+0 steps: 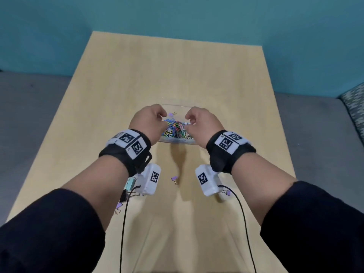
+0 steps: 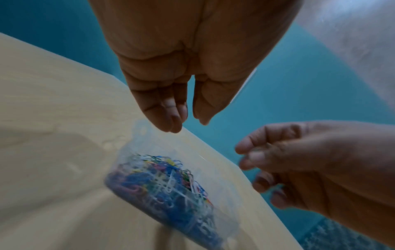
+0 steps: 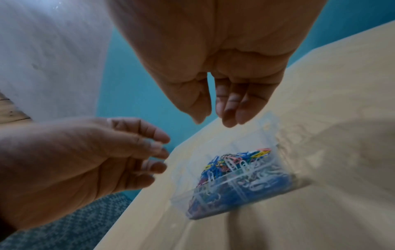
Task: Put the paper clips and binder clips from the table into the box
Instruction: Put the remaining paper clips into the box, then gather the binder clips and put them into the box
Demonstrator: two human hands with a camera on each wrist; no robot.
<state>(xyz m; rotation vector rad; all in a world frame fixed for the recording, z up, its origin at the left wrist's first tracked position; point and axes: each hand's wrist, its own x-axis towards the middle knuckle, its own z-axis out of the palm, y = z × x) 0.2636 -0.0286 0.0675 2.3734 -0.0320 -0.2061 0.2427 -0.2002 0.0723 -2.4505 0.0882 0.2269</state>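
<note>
A clear plastic box (image 1: 178,141) sits mid-table, heaped with coloured paper clips (image 1: 175,128) and one purple binder clip (image 1: 170,114) at its far side. My left hand (image 1: 164,119) hovers over the box's left end and my right hand (image 1: 188,120) over its right end. In the left wrist view the left hand (image 2: 189,121) hangs with fingers (image 2: 171,118) and thumb slightly apart, nothing between them, above the box (image 2: 141,133). The right hand (image 3: 210,121) looks the same over the box (image 3: 235,191). Loose binder clips lie nearer me: purple (image 1: 174,178), purple (image 1: 227,192), teal (image 1: 131,183).
More binder clips, a black one (image 1: 124,194) and a purple one (image 1: 119,206), lie under my left forearm. The wooden table (image 1: 177,75) stretches beyond the box. Grey floor and a teal wall surround it. Wrist camera cables (image 1: 242,213) trail toward me.
</note>
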